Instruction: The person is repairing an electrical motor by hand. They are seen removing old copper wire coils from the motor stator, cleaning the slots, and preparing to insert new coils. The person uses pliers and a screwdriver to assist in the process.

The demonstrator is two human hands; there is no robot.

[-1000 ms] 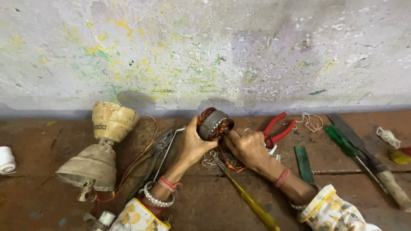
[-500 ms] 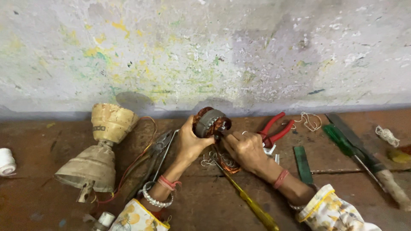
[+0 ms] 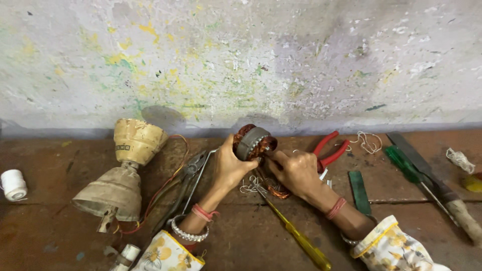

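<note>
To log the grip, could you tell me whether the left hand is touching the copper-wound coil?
Touching: the head view shows the left hand wrapped against the side of the coil, with no gap.

Worn reddish-brown desk bearing a white thread spool, dusty cream housing, grey pliers, yellow-handled screwdriver, red pliers, green file

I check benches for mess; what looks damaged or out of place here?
The wound copper coil that the left hand holds up and the right hand touches has loose wire spilling under it in a tangle. The dusty fan housing lies tipped over, wires trailing. Tools are scattered.
</note>
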